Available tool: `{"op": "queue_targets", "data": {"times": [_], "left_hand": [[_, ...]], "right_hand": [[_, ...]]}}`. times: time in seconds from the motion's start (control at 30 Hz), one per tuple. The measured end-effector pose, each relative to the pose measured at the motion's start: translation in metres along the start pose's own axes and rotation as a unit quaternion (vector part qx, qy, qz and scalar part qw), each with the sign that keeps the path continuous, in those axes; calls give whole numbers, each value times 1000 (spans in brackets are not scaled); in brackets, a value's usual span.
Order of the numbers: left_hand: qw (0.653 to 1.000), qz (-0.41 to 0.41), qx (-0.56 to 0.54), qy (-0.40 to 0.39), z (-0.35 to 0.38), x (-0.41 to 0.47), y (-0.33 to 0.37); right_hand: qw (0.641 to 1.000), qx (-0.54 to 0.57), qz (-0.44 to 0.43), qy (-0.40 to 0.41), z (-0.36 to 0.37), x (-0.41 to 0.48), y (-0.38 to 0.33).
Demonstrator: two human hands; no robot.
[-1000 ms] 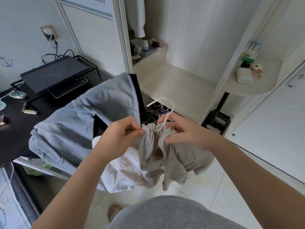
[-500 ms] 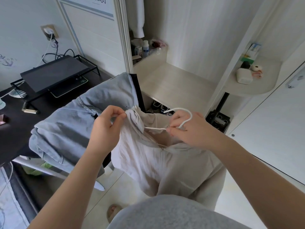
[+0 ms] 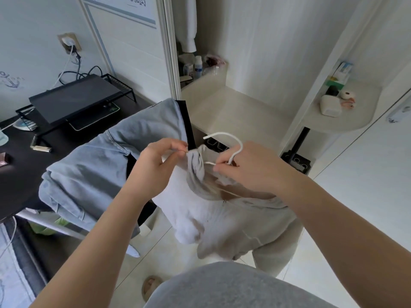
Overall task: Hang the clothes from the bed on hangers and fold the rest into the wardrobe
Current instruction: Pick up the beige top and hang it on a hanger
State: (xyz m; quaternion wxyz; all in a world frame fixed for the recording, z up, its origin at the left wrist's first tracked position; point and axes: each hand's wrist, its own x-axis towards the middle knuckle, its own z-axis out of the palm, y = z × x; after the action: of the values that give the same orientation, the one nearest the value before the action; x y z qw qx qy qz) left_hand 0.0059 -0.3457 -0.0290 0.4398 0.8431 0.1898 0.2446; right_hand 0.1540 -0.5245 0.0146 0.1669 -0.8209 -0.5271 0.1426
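A beige zip-up garment point(image 3: 233, 221) hangs in front of me from a white hanger point(image 3: 231, 143), whose hook curves up above my right hand. My left hand point(image 3: 160, 161) pinches the garment's collar at its left side. My right hand point(image 3: 249, 165) grips the hanger at the base of its hook, with bunched collar fabric under the fingers. Most of the hanger is hidden inside the garment. Behind my left hand, light blue denim clothes point(image 3: 106, 170) lie draped over a dark chair back point(image 3: 188, 127).
The open wardrobe has a pale shelf point(image 3: 233, 112) with bottles point(image 3: 198, 65) at its back left and a white garment point(image 3: 186, 25) hanging above. A rounded side shelf point(image 3: 355, 116) holds small items. A black desk point(image 3: 26, 165) with a monitor stand point(image 3: 73, 98) stands at the left.
The bunched beige garment has dropped open and now hangs down on the hanger. My left hand has shifted along the collar while my right hand keeps its hold at the hook.
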Motion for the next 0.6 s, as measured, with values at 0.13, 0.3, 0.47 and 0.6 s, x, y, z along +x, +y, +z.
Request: {"op": "queue_targets", "data": {"times": [0.13, 0.3, 0.47, 0.6], "left_hand": [[997, 5, 70, -18, 4, 2, -5], [982, 36, 178, -48, 12, -2, -10], [991, 40, 128, 4, 16, 0, -12], [993, 8, 116, 19, 7, 4, -22]], "right_hand": [[1000, 0, -8, 6, 1, 4, -1], [999, 37, -18, 25, 4, 9, 2], [968, 240, 2, 74, 8, 5, 15], [967, 247, 45, 47, 4, -12, 51]]}}
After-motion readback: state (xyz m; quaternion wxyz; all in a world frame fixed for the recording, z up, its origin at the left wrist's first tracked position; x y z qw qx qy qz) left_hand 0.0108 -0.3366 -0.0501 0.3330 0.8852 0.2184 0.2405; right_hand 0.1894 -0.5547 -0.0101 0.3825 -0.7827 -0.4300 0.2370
